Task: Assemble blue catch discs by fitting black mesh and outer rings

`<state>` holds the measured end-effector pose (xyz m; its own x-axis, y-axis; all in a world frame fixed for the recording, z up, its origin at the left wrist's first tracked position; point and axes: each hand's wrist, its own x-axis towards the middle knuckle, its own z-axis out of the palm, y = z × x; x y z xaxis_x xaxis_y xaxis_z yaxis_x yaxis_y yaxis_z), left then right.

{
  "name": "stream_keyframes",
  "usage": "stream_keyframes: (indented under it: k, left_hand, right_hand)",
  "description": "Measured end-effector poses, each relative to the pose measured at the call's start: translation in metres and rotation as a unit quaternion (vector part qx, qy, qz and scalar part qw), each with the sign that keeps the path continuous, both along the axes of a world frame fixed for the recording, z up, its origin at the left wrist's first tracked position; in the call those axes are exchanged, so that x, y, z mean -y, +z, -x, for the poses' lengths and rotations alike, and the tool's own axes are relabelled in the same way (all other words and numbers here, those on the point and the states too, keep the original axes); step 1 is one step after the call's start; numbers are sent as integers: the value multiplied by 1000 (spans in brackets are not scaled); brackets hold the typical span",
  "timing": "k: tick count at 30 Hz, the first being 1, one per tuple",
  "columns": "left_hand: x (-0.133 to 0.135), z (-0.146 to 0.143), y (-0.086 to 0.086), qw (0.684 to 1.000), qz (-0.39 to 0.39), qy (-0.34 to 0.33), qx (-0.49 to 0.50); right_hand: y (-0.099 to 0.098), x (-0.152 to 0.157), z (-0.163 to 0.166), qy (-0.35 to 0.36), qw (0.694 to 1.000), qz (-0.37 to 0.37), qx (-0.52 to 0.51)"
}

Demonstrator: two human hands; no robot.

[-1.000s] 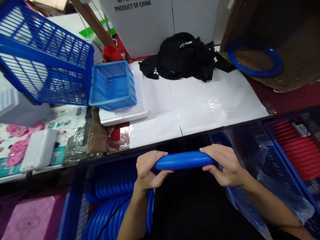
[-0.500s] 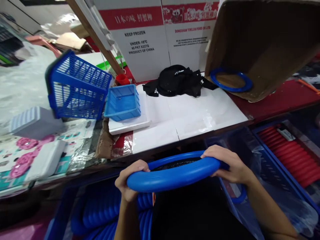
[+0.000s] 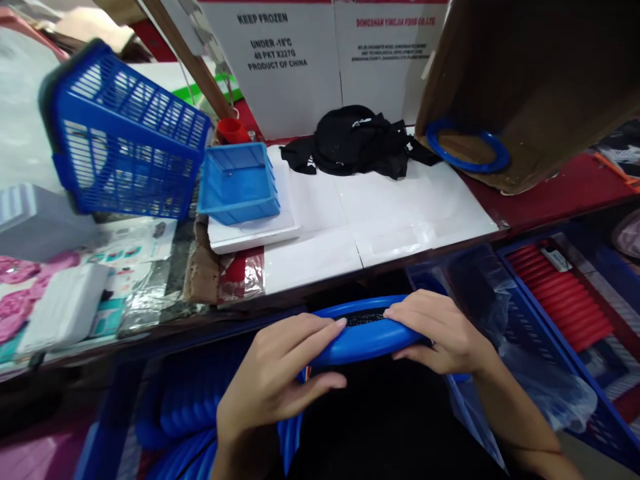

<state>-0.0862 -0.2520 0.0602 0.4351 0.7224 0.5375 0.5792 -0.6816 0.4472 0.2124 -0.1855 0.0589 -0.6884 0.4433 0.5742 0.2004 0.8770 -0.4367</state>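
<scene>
A thick blue ring is held level in front of my body, with black mesh-like material showing inside it. My right hand grips its right end, fingers over the top and thumb beneath. Across the ring's left part lies my left hand, its fingers over the rim and its thumb below, loosely around it; the ring's left end is hidden behind this hand. On the white tabletop beyond rests a bundle of black cloth.
A light-blue tray and a tilted blue basket stand at the left. Another blue ring lies in an open cardboard box. Below the table are several stacked blue rings and a crate with red rings.
My left hand has shifted from the ring's left end inward along the rim, its thumb now stretched below. My right hand keeps its hold. The view has tipped down slightly.
</scene>
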Motion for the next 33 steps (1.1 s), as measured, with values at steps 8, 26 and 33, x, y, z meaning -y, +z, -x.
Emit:
stream_keyframes:
  k: [8, 26, 33]
  left_hand:
    - [-27, -1, -28, 995, 32, 5, 91]
    - [-78, -13, -84, 947, 167, 196, 195]
    - [-94, -16, -75, 898, 273, 270, 214]
  right_hand:
    - [-1, -33, 3, 13, 997, 69, 40]
    - [-59, -92, 15, -152, 962, 226, -17]
    - [-54, -113, 22, -207, 904, 373, -16]
